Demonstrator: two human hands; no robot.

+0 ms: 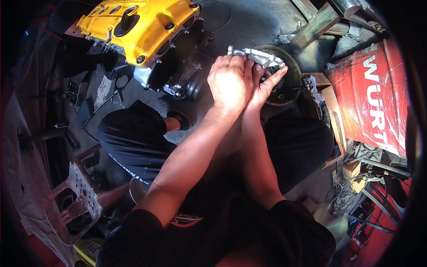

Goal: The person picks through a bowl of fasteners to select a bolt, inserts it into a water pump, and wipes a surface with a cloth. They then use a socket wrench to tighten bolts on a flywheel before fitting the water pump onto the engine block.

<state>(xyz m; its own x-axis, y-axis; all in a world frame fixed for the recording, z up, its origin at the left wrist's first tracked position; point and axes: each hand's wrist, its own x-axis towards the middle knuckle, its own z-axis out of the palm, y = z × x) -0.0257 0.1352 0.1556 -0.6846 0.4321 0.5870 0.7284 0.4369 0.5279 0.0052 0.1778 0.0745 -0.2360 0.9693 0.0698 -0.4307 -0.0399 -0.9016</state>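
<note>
A silvery metal part (262,58) is held up in front of me, above a round dark basin (291,91). My left hand (230,82) lies over the part's near left side, its fingers bent over the edge. Just right of it and touching it, my right hand (262,86) grips the part from below and the right, with a finger stretched along its right end. The undersides of my fingers are hidden. An engine with a yellow cover (151,26) stands to the left of the part.
A red wrapped bundle (371,93) and an open cardboard box (331,104) are on the right. Cables (342,191) and metal scraps lie at lower right. At lower left is a plastic stool (80,196). Tools lie on the floor beside the engine. Beams (316,29) stand at upper right.
</note>
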